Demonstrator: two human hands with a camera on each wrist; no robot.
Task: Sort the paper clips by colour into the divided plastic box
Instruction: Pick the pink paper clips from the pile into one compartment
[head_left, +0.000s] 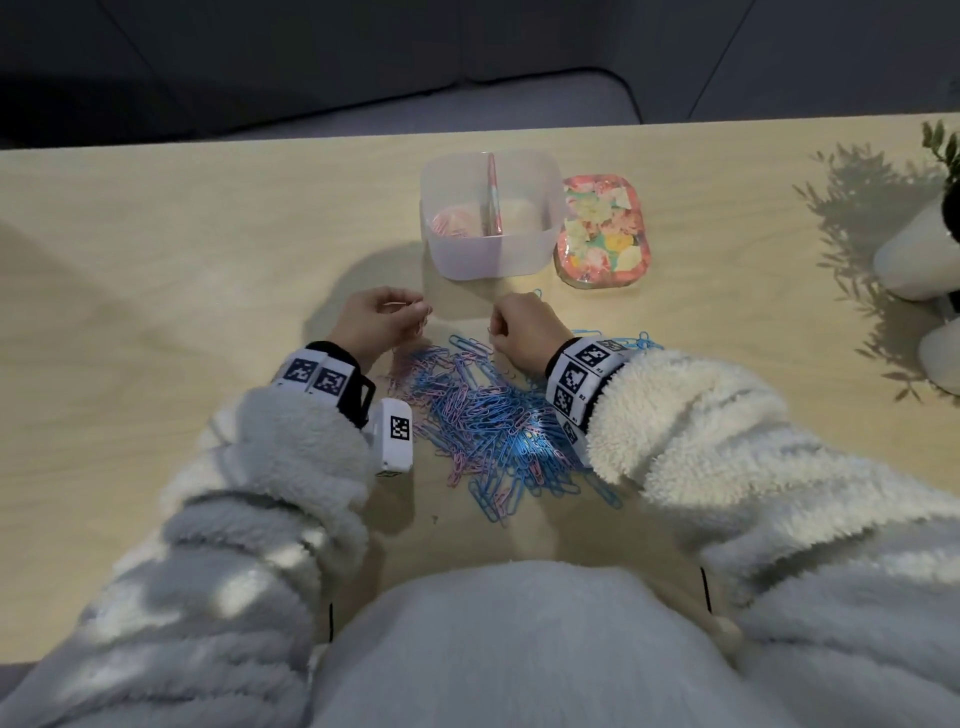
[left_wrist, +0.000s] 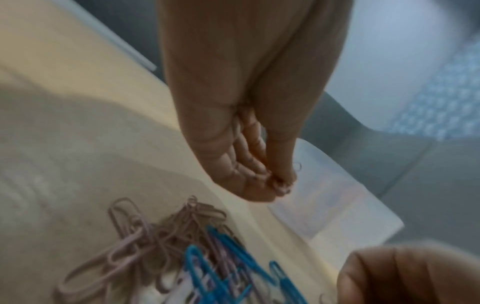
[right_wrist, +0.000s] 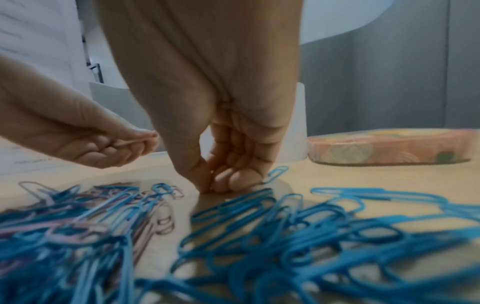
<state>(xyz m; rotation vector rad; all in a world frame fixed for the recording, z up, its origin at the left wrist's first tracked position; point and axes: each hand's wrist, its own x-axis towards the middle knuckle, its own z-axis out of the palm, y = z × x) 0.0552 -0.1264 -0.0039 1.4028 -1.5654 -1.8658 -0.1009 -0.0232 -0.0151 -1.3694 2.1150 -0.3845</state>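
Pale wooden table (head_left: 156, 249) under dim light, with a dark floor beyond its far edge. Divided plastic box (head_left: 491, 254): translucent, lidless, split by one central partition running away from the person. Its left compartment holds pink clips (head_left: 451, 222); contents of the right compartment cannot be made out. Floral lid (head_left: 602, 231) lies flat just to the right of the box, apart from it. Paper clips (head_left: 493, 415): a dense heap of blue and pink wire clips on the table on the near side of the box, between the two forearms; their long axes lie in all directions, flat on the surface, with no common heading. Left hand (head_left: 382, 319), near the box's front left corner, has its fingers curled and pinches pink clips at the fingertips. Right hand (head_left: 522, 325), near the box's front, is curled with thumb and fingertips pressed together at the table at the heap's far edge; whether a clip is between them cannot be told.
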